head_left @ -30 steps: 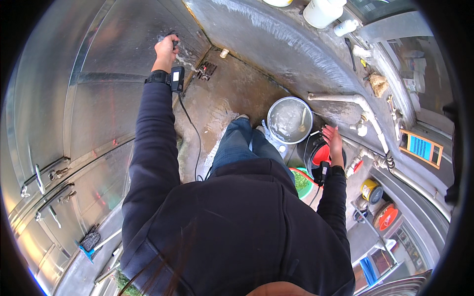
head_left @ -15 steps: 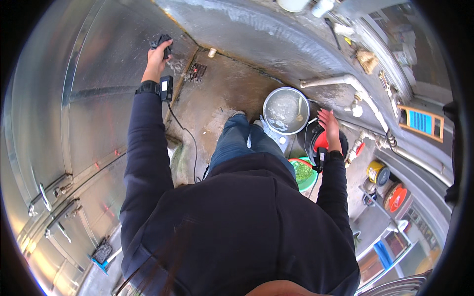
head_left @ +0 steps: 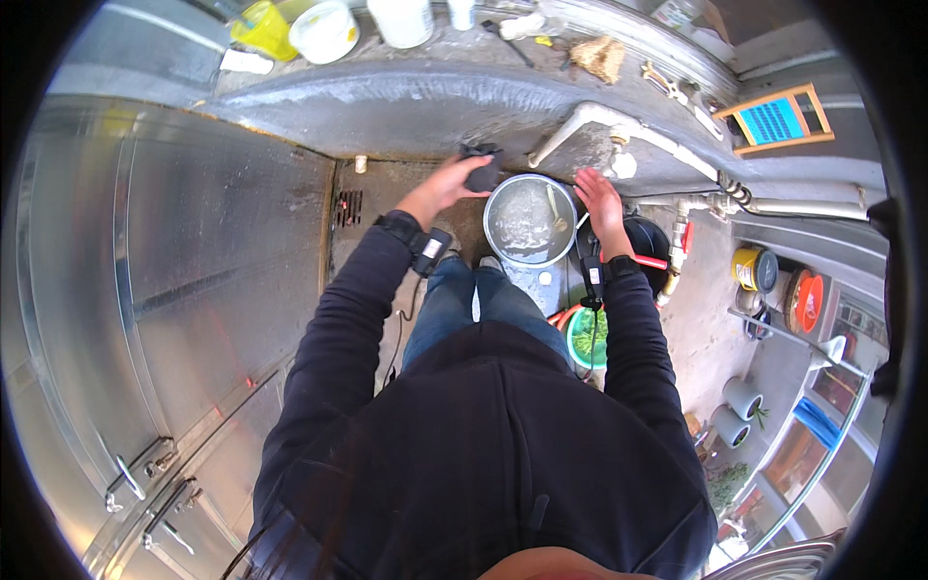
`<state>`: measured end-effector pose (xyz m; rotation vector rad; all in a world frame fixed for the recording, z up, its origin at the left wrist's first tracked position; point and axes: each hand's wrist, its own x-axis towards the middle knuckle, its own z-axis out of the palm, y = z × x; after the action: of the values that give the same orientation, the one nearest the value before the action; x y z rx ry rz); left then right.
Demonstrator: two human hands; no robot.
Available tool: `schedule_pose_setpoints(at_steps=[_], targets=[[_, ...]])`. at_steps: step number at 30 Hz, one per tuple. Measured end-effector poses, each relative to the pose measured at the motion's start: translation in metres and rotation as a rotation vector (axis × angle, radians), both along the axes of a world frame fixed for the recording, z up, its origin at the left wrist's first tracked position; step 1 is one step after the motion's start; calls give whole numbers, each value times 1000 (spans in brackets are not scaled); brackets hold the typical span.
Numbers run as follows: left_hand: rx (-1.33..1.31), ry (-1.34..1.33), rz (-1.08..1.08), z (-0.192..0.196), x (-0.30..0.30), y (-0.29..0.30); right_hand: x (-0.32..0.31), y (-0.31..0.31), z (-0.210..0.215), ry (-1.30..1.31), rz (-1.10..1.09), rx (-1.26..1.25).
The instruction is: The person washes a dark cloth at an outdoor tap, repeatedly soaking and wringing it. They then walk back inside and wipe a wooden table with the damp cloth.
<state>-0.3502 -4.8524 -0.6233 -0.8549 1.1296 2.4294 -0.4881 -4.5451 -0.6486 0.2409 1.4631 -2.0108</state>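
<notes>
Left hand (head_left: 447,184) clamped around a dark cloth (head_left: 480,166), fingers wrapped over it, holding it just beside the left rim of the pot (head_left: 530,220) and up against the base of the concrete ledge (head_left: 406,101). Right hand (head_left: 597,198) open, fingers together and flat, resting at the pot's right rim, likely to steady it. Pot is round metal, holding cloudy water and what looks like a spoon handle leaning inside; it sits low on the ground just ahead of the person's knees, directly below the white pipe (head_left: 619,130), a spot that suits filling and rinsing. Floor drain (head_left: 349,207) lies to the left, near the cloth hand, so spilled water has somewhere to go. Small devices are strapped at both wrists, with a cable trailing from the left one. Green basin (head_left: 586,338) sits beside the right forearm. On the ledge above: a yellow jug (head_left: 263,27) and a white bucket (head_left: 324,29), kept up off the wet floor
</notes>
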Motion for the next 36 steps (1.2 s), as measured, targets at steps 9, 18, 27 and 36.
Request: schedule_pose_setpoints(at_steps=[9,18,27,36], targets=[[212,-56,-40,-24,-95,137,-2,13,6,-105,93,5],[-312,18,308,-51,-109,169,-16,37,-43,132,-131,99],[-378,-146,340,-38,-118,127,-38,67,-68,82,-262,202],[-542,48,-258,-3,-107,144,-40,22,-49,-75,-193,-42]])
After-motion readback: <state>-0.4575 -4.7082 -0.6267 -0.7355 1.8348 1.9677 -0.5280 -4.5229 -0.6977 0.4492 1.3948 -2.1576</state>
